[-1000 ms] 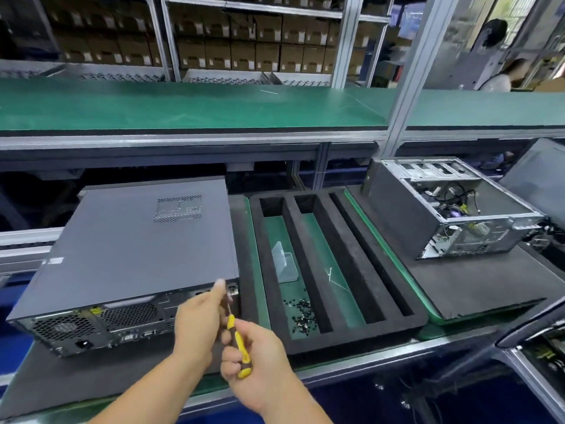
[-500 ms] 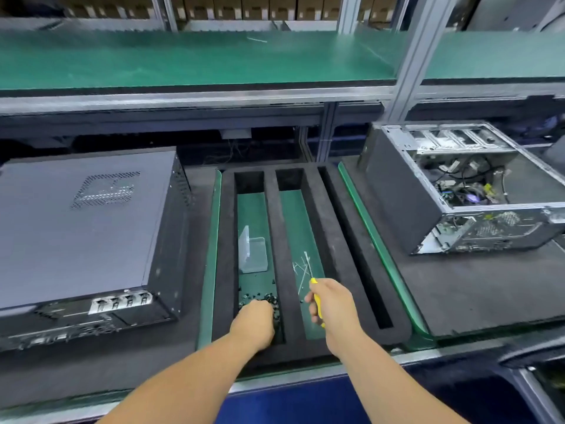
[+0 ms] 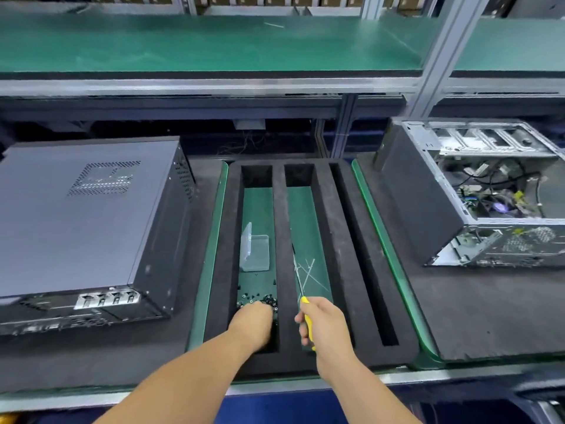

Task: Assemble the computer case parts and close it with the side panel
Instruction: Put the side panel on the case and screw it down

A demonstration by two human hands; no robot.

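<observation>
The left hand [image 3: 252, 321] reaches down into the left slot of the black foam tray [image 3: 342, 270], fingers curled over the pile of small black screws [image 3: 260, 299]; whether it grips any I cannot tell. The right hand [image 3: 325, 324] is closed round the yellow handle of a screwdriver [image 3: 305, 313], whose thin shaft points away over the middle slot, above a few loose ties [image 3: 310, 275]. A clear plastic box [image 3: 255, 250] lies open further up the left slot; the narrow right slot looks bare. To the left, well apart from the hands, the closed computer case [image 3: 82, 218] lies flat on the tabletop [image 3: 91, 362], side panel up, its back edge toward the person. To the right the open case [image 3: 489, 194] shows cables inside. No readable writing or brand shows anywhere. Free tabletop lies before both cases
</observation>
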